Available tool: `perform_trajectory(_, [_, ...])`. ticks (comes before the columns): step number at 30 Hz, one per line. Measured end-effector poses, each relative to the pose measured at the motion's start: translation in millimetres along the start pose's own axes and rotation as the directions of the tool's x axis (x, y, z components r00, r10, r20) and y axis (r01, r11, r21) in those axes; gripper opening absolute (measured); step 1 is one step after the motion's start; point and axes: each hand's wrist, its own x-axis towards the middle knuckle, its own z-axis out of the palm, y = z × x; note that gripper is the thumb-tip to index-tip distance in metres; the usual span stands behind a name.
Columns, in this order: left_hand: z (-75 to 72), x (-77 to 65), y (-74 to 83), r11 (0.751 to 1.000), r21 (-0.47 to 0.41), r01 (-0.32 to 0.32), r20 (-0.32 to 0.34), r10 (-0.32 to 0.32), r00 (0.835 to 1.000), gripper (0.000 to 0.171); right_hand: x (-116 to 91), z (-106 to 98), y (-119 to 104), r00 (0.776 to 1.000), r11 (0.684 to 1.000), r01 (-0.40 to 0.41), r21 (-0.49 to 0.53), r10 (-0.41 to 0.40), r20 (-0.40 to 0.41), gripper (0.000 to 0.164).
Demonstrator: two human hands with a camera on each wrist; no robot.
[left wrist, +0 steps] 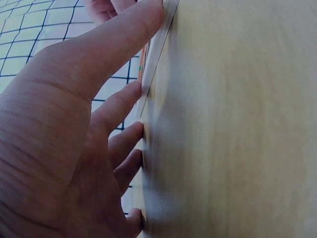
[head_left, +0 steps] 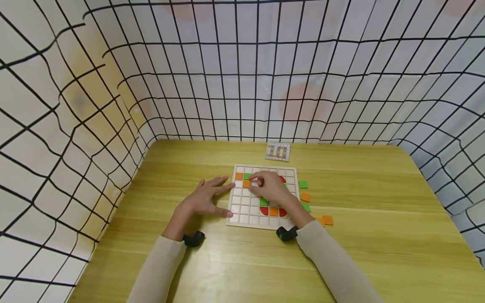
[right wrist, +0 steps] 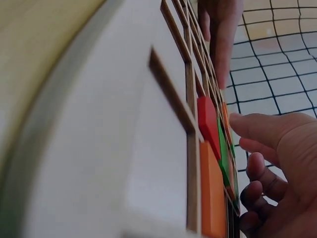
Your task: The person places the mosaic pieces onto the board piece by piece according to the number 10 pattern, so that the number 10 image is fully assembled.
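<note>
A wooden grid board (head_left: 242, 216) lies on the table, with several orange, green and red tiles in its cells. My left hand (head_left: 204, 198) is spread along the board's left side, its thumb and a fingertip touching the edge. In the left wrist view the fingers of the left hand (left wrist: 94, 124) are extended. My right hand (head_left: 270, 185) reaches over the board, thumb and index finger at an orange tile (head_left: 246, 184) beside a green tile (head_left: 247, 176). In the right wrist view the other fingers of the right hand (right wrist: 292, 158) are curled, and the thumb tip meets the tiles' edge.
A small pattern card (head_left: 278, 151) lies behind the board. Several loose tiles lie to its right, among them a green tile (head_left: 303, 184) and an orange tile (head_left: 328, 220). Black wire mesh (head_left: 257, 75) stands around the table's back and sides.
</note>
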Motion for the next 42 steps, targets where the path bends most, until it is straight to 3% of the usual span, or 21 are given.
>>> perform_trajectory(8, [0.2, 0.3, -0.7, 1.0, 0.005, 0.011, 0.008, -0.011, 1.0, 0.1, -16, -19, 12, 0.996, 0.999, 0.044, 0.003, -0.044, -0.074, 0.029])
perform_trajectory(14, [-0.4, -0.9, -1.7, 1.0, -0.004, 0.022, 0.011, -0.022, 1.0, 0.101, -33, -42, 24, 0.993, 1.0, -0.007, 0.004, 0.008, -0.122, 0.03])
perform_trajectory(20, [0.4, -2.1, -2.8, 1.0, -0.009, 0.014, 0.005, -0.014, 1.0, 0.102, -50, -63, 40, 0.981, 0.994, -0.112, -0.013, 0.109, -0.161, 0.027])
perform_trajectory(25, [1.6, -2.5, -3.3, 1.0, -0.006, 0.006, 0.002, -0.006, 1.0, 0.101, -61, -80, 61, 0.975, 0.991, -0.123, -0.057, 0.11, -0.192, 0.027])
perform_trajectory(33, [2.7, -2.1, -2.7, 1.0, -0.005, -0.004, -0.002, 0.004, 1.0, 0.102, -77, -98, 92, 0.981, 0.983, -0.147, -0.111, 0.13, -0.143, 0.027])
perform_trajectory(42, [2.8, 0.6, -0.7, 1.0, -0.012, -0.007, -0.012, 0.007, 1.0, 0.103, -89, -112, 110, 0.98, 0.984, -0.121, -0.129, 0.097, -0.175, 0.033])
